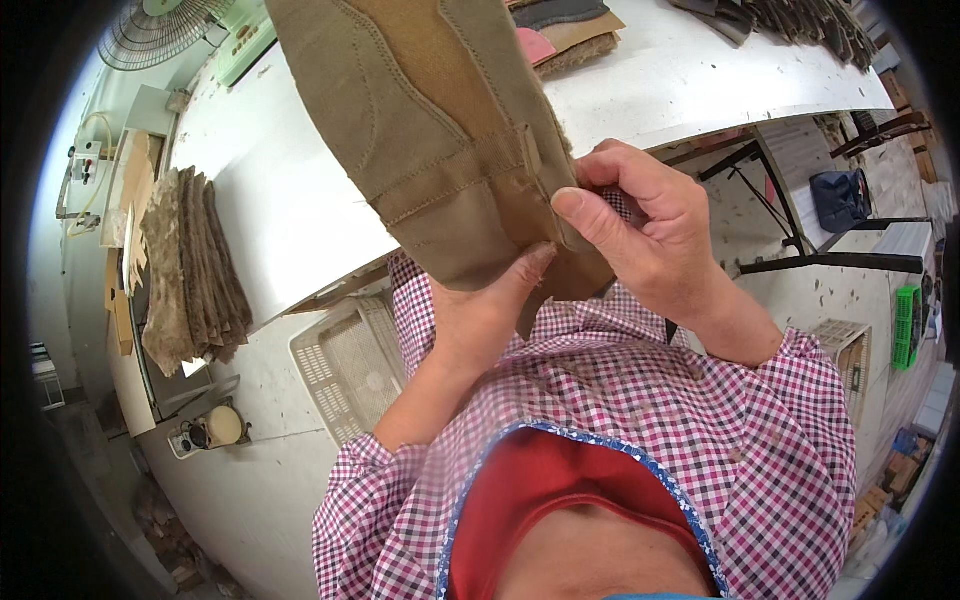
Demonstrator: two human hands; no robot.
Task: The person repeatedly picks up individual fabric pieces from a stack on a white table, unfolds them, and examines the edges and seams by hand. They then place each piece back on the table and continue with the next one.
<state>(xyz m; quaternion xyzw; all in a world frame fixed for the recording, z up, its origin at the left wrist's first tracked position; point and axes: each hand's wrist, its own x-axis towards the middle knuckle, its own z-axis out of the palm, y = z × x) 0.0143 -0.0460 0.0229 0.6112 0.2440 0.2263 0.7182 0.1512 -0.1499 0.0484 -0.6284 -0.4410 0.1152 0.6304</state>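
The left hand (468, 318) and right hand (655, 228) pinch the stitched brown leather piece (425, 165), which hard tugging could rip.

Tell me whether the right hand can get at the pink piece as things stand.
Probably yes, once the right hand releases the brown piece: the pink piece shows just past its edge, and nothing else seems to block the way.

Brown stitched piece (430, 150) runs out past the top edge; the left hand (468, 318) hides most fingers behind it; far left, the fan (165, 32) is cropped too!
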